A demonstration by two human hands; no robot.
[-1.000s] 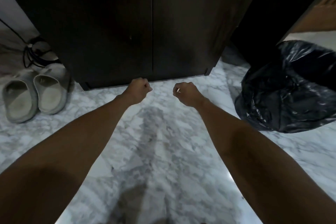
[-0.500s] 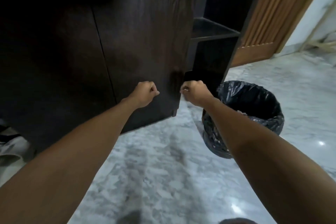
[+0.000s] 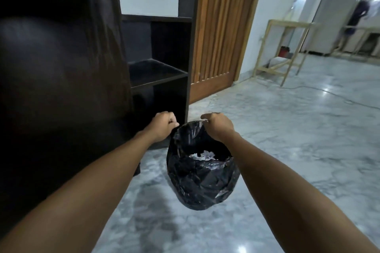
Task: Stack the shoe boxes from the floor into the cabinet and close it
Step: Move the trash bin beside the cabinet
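1. The cabinet [image 3: 61,88] is running off the left and top edges.
2. The right hand [image 3: 218,127] is hiding part of the bin [image 3: 203,181] rim.
3. A far person [image 3: 358,14] is appearing blurred.

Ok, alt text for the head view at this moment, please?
Both hands, the left hand and right hand, are curled into fists above a black-lined bin on the marble floor. A dark cabinet with open shelves stands to the left.

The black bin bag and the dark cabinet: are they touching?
Cannot tell. In the head view the black bin bag stands close beside the dark cabinet, but the left hand covers the spot where its rim nears the cabinet.
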